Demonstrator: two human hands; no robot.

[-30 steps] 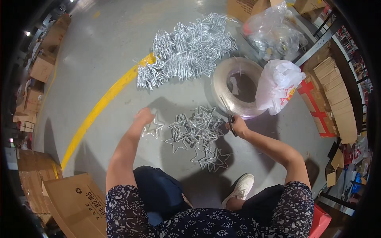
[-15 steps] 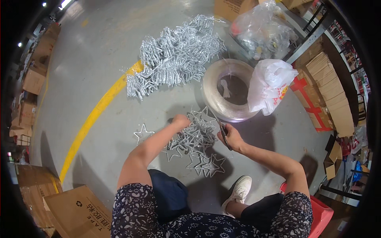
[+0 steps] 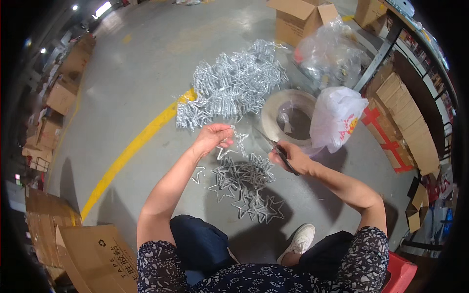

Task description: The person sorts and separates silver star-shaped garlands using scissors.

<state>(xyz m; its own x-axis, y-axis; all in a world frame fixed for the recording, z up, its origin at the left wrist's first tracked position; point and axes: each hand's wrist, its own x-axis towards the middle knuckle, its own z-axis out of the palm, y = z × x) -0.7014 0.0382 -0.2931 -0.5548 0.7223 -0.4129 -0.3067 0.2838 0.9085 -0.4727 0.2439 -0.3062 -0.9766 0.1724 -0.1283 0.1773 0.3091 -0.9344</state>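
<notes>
My left hand [image 3: 213, 137] pinches a glittery silver star ornament [image 3: 241, 141] by its upper part, raised over the floor. Dark scissors [image 3: 287, 161] are gripped in my right hand [image 3: 298, 157], their blades pointing up and left toward the star but apart from it. Whether the blades are parted is hard to make out. Below both hands lies a small loose pile of silver stars [image 3: 244, 173], with a single star [image 3: 198, 175] at its left. Farther off spreads a large heap of silver stars [image 3: 234, 85].
A thick coil of clear tubing [image 3: 273, 110] lies right of the heap, with a white plastic bag [image 3: 337, 117] against it. Behind are a clear bag of scraps [image 3: 330, 56] and an open carton [image 3: 295, 22]. Cardboard boxes [image 3: 95, 254] stand at lower left; a metal rack [image 3: 386, 53] borders the right.
My left hand has risen from the small pile, lifting a star. My right hand with the scissors has shifted slightly right. The whole view has tilted up a little.
</notes>
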